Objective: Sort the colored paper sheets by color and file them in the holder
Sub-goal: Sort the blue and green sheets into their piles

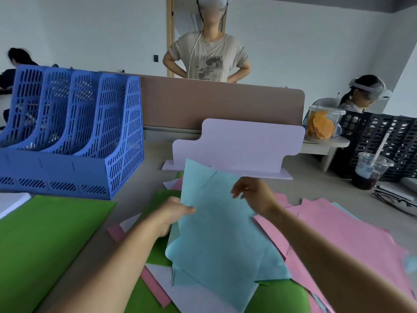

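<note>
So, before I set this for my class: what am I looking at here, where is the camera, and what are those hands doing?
No machine here: a person wears one camera on the head, looking forward and down, so both arms are their own. The left hand grips the left edge of some light blue sheets; the right hand pinches their upper right edge, holding them above the desk. Underneath lie mixed pink sheets and white sheets, with a green stack to the left. The blue file holder stands at the back left.
</note>
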Demonstrator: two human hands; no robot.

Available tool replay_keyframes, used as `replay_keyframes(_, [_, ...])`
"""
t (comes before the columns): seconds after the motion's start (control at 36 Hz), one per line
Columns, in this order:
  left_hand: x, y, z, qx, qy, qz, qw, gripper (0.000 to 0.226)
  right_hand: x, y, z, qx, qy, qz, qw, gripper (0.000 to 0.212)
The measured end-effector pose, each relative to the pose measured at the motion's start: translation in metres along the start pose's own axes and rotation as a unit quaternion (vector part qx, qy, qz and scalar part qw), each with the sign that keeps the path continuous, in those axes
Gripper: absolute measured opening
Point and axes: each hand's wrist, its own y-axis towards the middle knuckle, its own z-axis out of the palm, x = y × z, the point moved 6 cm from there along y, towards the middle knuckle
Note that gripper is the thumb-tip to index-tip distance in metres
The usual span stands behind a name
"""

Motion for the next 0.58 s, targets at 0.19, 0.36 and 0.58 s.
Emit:
replay_keyframes(0.19, [0.003,0.003,-0.005,-0.010,0.014,-0.016,1.000,0.025,-0.060,0.004,-0.050,0.141,-0.229,0.139,0.953,0.017])
replay_keyframes(0.36, [0.002,-0.001,-0.005,-0.003,0.016,-0.022,1.000,0.026,-0.053,-0.003,-0.049,0.215,-0.253,0.105,0.937,0.011])
replay_keyframes(0.58, [-0.001,-0.004,-0.003,-0.002,0.015,-0.021,1.000,0.018,-0.047,-0.007,-0.039,0.277,-0.256,0.107,0.920,0.018])
